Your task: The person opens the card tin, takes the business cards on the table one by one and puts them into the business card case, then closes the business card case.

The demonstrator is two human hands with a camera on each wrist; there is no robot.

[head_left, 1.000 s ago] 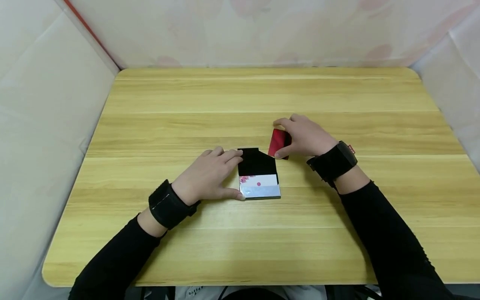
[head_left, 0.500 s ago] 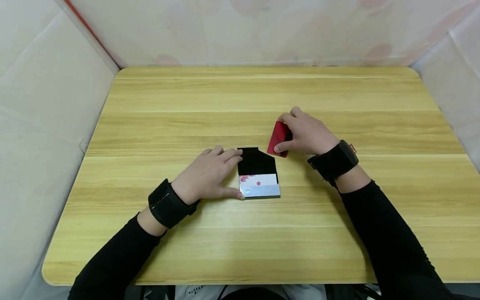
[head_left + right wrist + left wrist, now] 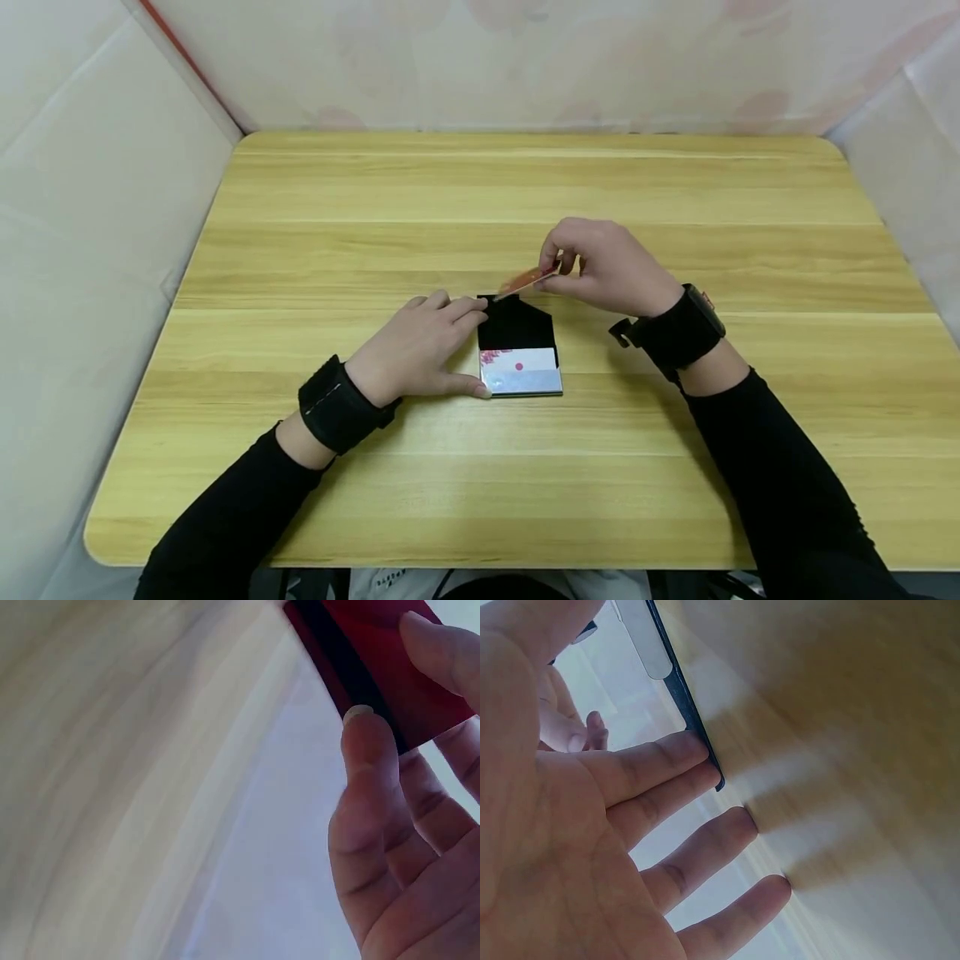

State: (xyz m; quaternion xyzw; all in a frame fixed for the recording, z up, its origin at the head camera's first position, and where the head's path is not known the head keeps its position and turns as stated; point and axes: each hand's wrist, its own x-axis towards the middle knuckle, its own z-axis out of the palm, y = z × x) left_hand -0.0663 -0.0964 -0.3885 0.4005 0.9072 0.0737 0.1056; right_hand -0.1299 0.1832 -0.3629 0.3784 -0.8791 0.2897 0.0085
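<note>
A card holder (image 3: 519,382) lies with its black flap (image 3: 516,325) spread away from me; a white card with pink blossoms shows in it. My left hand (image 3: 420,350) rests at its left side, thumb at the near corner and fingers near the flap's far corner. In the left wrist view, extended fingertips meet the holder's dark edge (image 3: 679,697). My right hand (image 3: 611,262) pinches a red magnetic-stripe card (image 3: 528,280) between thumb and fingers, tilted above the flap's far edge. The right wrist view shows the card's black stripe (image 3: 352,664); its other face looks orange.
The pale wooden table (image 3: 360,183) has rounded corners. White cloth walls (image 3: 90,233) stand at its left, back and right. Black straps (image 3: 337,408) wrap both wrists.
My right hand has lifted the red card and turned it so an orange face shows, shifting it left over the flap's far edge. My left hand and the holder have stayed put.
</note>
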